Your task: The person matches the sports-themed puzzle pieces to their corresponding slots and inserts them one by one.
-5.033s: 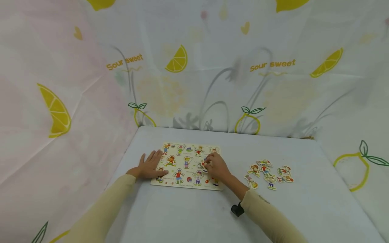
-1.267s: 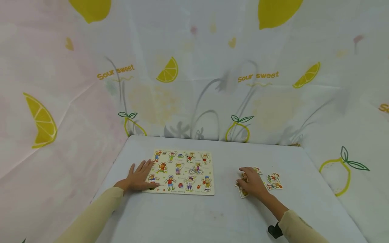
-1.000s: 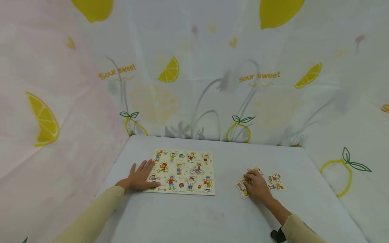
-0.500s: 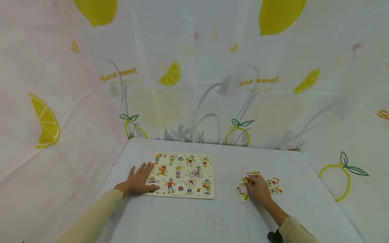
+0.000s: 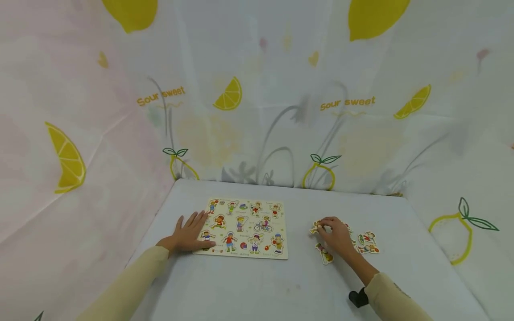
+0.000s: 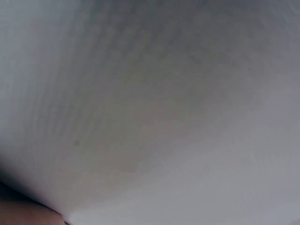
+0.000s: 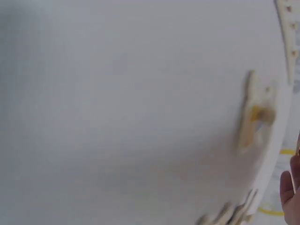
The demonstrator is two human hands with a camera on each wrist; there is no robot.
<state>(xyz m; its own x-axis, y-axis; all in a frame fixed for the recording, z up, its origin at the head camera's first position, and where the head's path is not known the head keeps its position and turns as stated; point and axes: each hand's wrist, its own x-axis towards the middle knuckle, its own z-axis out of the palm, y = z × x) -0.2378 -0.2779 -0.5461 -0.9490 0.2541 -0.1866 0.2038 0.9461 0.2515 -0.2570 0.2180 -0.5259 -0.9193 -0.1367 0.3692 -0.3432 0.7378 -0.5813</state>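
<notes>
My left hand lies flat with spread fingers over the left edge of a cream wooden puzzle board printed with sporting figures. My right hand, to the right of the board, pinches a small child-figure puzzle piece between thumb and fingers. Just below it, one loose puzzle piece lies on the table; the right wrist view shows a knob on this piece. Other pieces are partly hidden behind the right hand. At that view's right edge, only part of the right hand's fingers shows.
Two more pieces lie right of the right hand on the white table. Lemon-printed cloth walls stand behind and beside the table. A dark wrist camera hangs at the right wrist. The left wrist view shows mostly blurred white surface.
The right hand left the board, where the cyclist piece now shows uncovered, and reached the loose pieces. It has pinched one and drawn it left, away from the pile. The left hand stays put.
</notes>
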